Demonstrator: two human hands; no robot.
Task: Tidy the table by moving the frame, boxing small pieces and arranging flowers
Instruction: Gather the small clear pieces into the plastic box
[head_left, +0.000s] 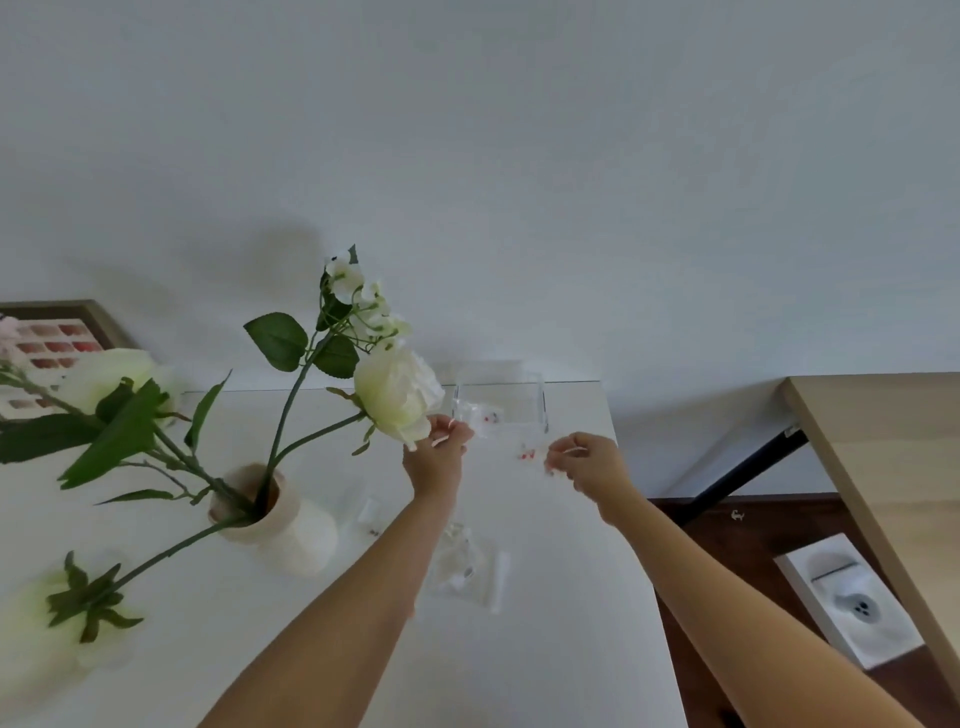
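A clear plastic box (540, 402) stands at the far edge of the white table (545, 649). My left hand (439, 457) is just left of the box, fingers pinched on a small clear packet (480, 418) with red pieces inside. My right hand (584, 462) is right of it, pinched on another small clear packet (535, 456) with red pieces, low over the table. A white vase (291, 525) holds white flowers (397, 397) with green leaves. A frame (57, 343) with red and pink swatches leans at the far left against the wall.
More clear packets (467, 566) lie on the table between my forearms, and one small packet (370, 514) lies beside the vase. To the right stand a wooden table (883, 457) and, on the dark floor, a white box (847, 597).
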